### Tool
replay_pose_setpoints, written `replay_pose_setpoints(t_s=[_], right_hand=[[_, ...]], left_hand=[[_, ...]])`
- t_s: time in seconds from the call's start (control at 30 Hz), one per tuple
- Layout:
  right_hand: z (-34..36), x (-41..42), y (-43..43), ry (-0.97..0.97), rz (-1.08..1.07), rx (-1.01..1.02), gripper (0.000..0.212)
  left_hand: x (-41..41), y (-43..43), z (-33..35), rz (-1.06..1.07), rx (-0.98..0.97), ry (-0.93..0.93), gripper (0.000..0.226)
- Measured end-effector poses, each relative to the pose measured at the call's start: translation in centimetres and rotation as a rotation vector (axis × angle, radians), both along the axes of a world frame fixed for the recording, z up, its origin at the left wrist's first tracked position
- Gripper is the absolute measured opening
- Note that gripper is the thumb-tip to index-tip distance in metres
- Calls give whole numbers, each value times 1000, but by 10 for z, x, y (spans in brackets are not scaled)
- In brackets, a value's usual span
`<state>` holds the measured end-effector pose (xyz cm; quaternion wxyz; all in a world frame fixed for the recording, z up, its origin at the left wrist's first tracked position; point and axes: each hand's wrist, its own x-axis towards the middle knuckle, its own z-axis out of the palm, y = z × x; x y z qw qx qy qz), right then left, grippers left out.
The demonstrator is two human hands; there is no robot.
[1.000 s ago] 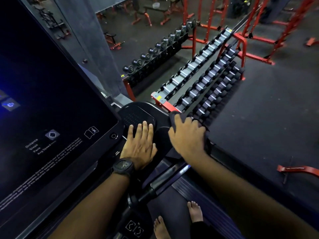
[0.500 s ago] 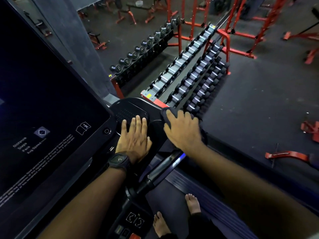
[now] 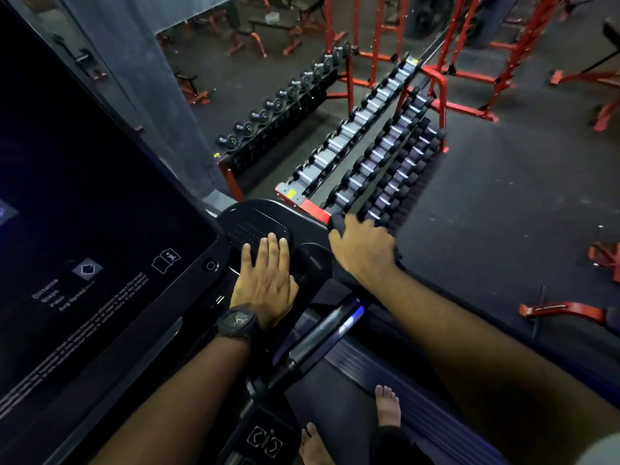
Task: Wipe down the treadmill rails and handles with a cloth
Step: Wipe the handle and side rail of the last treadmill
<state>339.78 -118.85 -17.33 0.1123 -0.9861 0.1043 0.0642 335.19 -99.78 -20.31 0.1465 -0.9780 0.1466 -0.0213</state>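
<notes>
Dumbbell racks (image 3: pixel 369 152) stand beyond the console (image 3: pixel 100 196). Right of it, the right hand (image 3: pixel 364 250) clutches a cloth (image 3: pixel 336 221) on the side rail (image 3: pixel 577 364), which runs back under that forearm; the left hand (image 3: pixel 265 280) lies flat.

Console screen (image 3: pixel 84 203) black, white text and icons, faint blue glow at its left edge. Tray (image 3: pixel 251 216) glossy black with a fine dot-grid pattern. Cloth (image 3: pixel 336 222) dark grey to black. Wristwatch (image 3: pixel 238 322) black, pale marks on the dial. Handlebar (image 3: pixel 315 340) black, silver sheen, blue glint at the upper end. Side rail (image 3: pixel 402 391) dark, ribbed in parallel stripes. Rack frame (image 3: pixel 442 95) red; dumbbells (image 3: pixel 375 162) black heads, silver handles. Floor (image 3: pixel 503 213) dark grey, lightly speckled.
</notes>
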Motion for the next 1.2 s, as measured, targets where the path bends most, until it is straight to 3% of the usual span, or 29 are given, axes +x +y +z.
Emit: replay_pose_setpoints(t_s=[0.07, 0.13, 0.23, 0.33, 0.4, 0.53, 0.6, 0.73, 0.8, 0.87, 0.93, 1.0, 1.07, 1.13, 1.2], right_hand=[[-4, -14, 15, -77, 8, -138, 55], [-12, -29, 27, -168, 171, -251, 58], [-12, -7, 29, -229, 404, -202, 59], [-3, 23, 29, -67, 247, -23, 56], [-2, 20, 33, -24, 111, -15, 57], [-8, 2, 40, -158, 370, -184, 59], [-6, 27, 40, -162, 400, -67, 53], [-1, 61, 32, 33, 127, 184, 50], [-3, 43, 36, -27, 174, 54, 51], [-1, 31, 45, -132, 366, -78, 54], [0, 45, 52, -165, 490, -39, 54], [2, 68, 53, -61, 462, 87, 51], [3, 82, 48, 66, 282, 195, 52], [1, 71, 49, 59, 195, 131, 52], [-1, 54, 59, -62, 329, -22, 54]], left_hand=[[0, -1, 0, 12, -10, 10, 76], [3, -1, -2, 37, -15, 17, 78], [7, -4, -3, 84, -29, 19, 80], [8, -7, -3, 110, -41, 24, 82], [8, -10, -1, 124, -57, 27, 84], [9, -10, -2, 143, -38, 60, 84], [8, -11, -3, 147, -59, 41, 82], [5, -12, -6, 117, -78, 13, 80], [5, -11, -7, 113, -82, 4, 80], [7, -11, -8, 119, -80, -11, 79], [6, -12, -8, 115, -82, -14, 78], [6, -12, -9, 116, -78, -28, 78], [5, -13, -9, 128, -82, -28, 79], [4, -14, -8, 137, -90, -16, 79], [5, -14, -8, 130, -86, -23, 79]])
